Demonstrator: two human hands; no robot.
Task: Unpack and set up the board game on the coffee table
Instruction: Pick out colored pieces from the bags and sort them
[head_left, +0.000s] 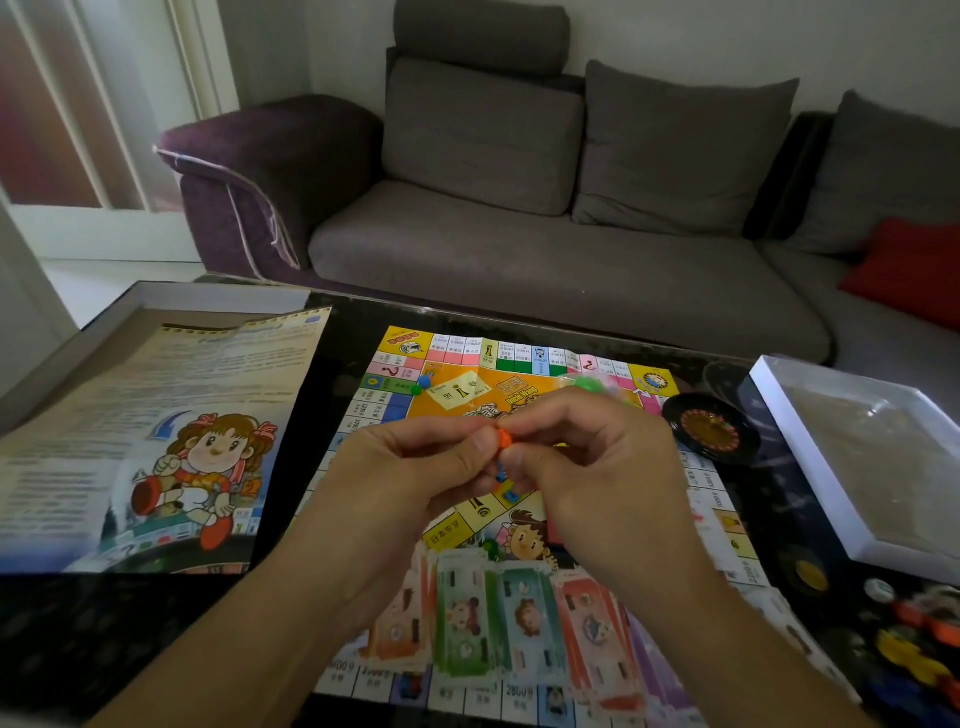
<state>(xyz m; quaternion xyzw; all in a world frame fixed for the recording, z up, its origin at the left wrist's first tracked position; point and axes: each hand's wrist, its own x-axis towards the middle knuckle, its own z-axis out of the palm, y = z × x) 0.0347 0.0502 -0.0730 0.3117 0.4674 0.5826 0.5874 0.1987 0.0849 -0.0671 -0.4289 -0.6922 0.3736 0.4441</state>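
Note:
A colourful game board (519, 364) lies unfolded on the dark coffee table (104, 639). Above its middle, my left hand (410, 467) and my right hand (592, 457) meet and pinch a small orange game piece (504, 437) between their fingertips. A blue piece (500, 472) shows just below my fingers; whether a hand holds it I cannot tell. Packs of paper money (514, 618) lie in a row on the board's near side. A blue pawn (424, 382) stands near the board's far left corner, and a small bag with a green piece (587, 384) lies behind my right hand.
The box lid with a cartoon sheet (156, 441) sits at the left. A black roulette wheel (709, 428) rests at the board's right edge. A white box tray (872, 457) stands at the right, with loose coloured pieces (914, 649) in front of it. A grey sofa (519, 234) is behind the table.

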